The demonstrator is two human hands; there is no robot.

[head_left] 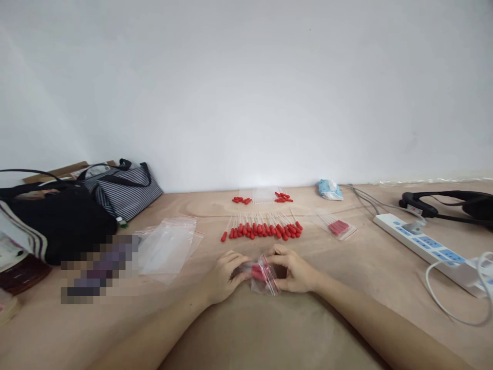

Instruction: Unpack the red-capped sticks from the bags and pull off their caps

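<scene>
Both my hands meet near the table's front edge around a small clear zip bag (263, 276) that has red-capped droppers inside. My left hand (223, 275) is closed on the bag's left end. My right hand (295, 271) pinches its right side near the red zip strip. Just beyond my hands lies a row of several red-capped droppers (262, 229) on the table. A filled small bag (338, 227) rests to the right of that row. Two little groups of red caps (263, 198) lie farther back by the wall.
A stack of empty clear zip bags (167, 246) lies at left. Black and striped bags (96, 200) crowd the far left. A white power strip (427, 246) with cables, black headphones (454, 203) and a blue packet (329, 189) sit at right.
</scene>
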